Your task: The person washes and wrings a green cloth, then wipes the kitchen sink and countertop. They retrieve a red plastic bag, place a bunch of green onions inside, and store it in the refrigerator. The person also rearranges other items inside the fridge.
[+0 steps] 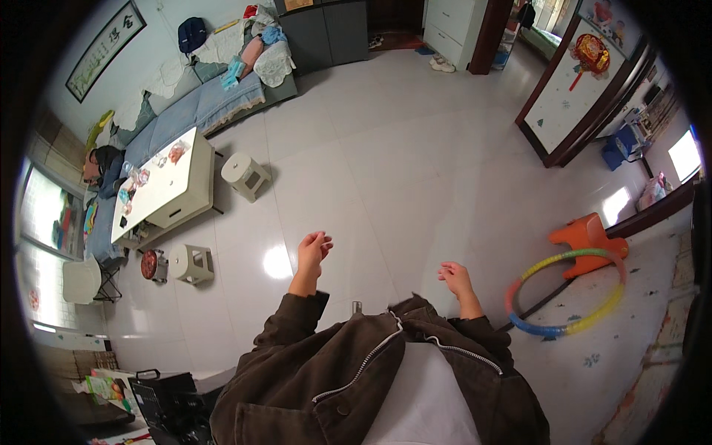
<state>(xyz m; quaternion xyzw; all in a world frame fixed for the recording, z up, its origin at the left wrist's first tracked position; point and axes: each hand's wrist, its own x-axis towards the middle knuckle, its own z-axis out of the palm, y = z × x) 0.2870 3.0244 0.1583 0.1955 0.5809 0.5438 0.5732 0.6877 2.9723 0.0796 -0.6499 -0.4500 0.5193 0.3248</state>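
My left hand (315, 250) is raised over the tiled floor (378, 183), its fingers loosely curled with nothing seen in them. To its right, my right hand (453, 276) also hangs in the air, fingers bent and apart, holding nothing. Both come out of the sleeves of a dark brown jacket (356, 361) with a metal zipper. Right of my right hand, a multicoloured hula hoop (518, 322) stands near an orange plastic stool (587, 228). Neither hand touches anything that I can see.
At the left are a white coffee table (183, 183) with small items, a blue-covered sofa (183, 108) and a person (108, 167). White plastic stools (240, 169) and a round red-topped stool (150, 264) stand nearby. A black rack (161, 397) is at lower left, a door frame (562, 144) at right.
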